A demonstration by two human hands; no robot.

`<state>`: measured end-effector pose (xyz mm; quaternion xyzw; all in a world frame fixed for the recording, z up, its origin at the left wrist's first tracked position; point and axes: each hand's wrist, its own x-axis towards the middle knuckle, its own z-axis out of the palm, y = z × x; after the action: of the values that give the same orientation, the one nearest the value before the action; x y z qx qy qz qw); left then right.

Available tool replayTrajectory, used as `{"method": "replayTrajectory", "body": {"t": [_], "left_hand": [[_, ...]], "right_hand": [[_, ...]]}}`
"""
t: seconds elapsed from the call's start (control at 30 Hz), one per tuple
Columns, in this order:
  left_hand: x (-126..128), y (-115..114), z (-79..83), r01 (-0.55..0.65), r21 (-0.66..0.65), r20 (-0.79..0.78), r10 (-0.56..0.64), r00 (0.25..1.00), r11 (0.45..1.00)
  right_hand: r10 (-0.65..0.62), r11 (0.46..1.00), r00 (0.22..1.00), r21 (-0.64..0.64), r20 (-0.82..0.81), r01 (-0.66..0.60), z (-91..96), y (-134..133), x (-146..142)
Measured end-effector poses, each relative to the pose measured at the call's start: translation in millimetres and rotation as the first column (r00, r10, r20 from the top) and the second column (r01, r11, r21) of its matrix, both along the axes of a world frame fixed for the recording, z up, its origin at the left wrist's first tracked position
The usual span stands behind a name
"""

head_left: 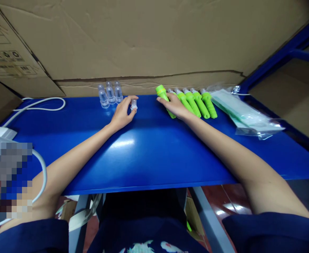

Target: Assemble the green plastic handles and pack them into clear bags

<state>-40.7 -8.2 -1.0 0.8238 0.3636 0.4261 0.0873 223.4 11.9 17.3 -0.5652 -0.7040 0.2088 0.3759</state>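
Note:
My left hand (123, 113) is pinched around a small clear plastic bottle-shaped piece (133, 103) above the blue table. Beside it, to the left, three similar clear pieces (110, 93) stand close together. A bright green flashlight-shaped body (161, 90) with a yellowish band is gripped in my right hand (176, 105), tilted, its wide end pointing up and away from me. Just right of that hand lie several more green flashlight-shaped bodies (200, 102) in a row, with clear tips at their far ends. My right fingers partly hide the nearest ones.
A clear plastic bag with white and green contents (246, 112) lies on the blue table (149, 158) at the right. Cardboard (149, 38) walls the back. A white cable (42, 103) loops at the left, near a white device (1, 133). Blue metal frame bars (278, 56) rise at the right.

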Motion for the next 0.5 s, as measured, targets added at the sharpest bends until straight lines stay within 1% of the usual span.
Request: {"method": "replayTrajectory", "body": {"t": [0.1,0.2,0.27,0.37,0.43,0.5], "left_hand": [[-1,2,-1.7,0.018,-0.033,0.092,-0.015,0.996,0.999],[-2,7,-5.1,0.063,-0.094,0.253,-0.038,0.967,0.994],[-2,11,-7.8,0.106,-0.128,0.380,-0.050,0.924,0.986],[-2,16,-10.6,0.152,-0.158,0.526,-0.047,0.849,0.976],[-1,18,-10.8,0.166,-0.166,0.563,-0.045,0.825,0.972],[0,16,-9.6,0.176,-0.163,0.559,-0.057,0.827,0.971]], "right_hand": [[-0.002,0.992,0.997,0.122,0.081,-0.008,-3.3,-6,-4],[0.028,0.968,0.971,0.236,0.238,-0.086,-3.5,-20,-13],[0.045,0.957,0.930,0.250,0.365,-0.145,-3.3,-30,-19],[0.054,0.958,0.864,0.218,0.501,-0.187,-3.5,-41,-26],[0.056,0.960,0.832,0.199,0.552,-0.197,-3.7,-45,-29],[0.050,0.961,0.810,0.192,0.584,-0.198,-4.0,-47,-31]]}}
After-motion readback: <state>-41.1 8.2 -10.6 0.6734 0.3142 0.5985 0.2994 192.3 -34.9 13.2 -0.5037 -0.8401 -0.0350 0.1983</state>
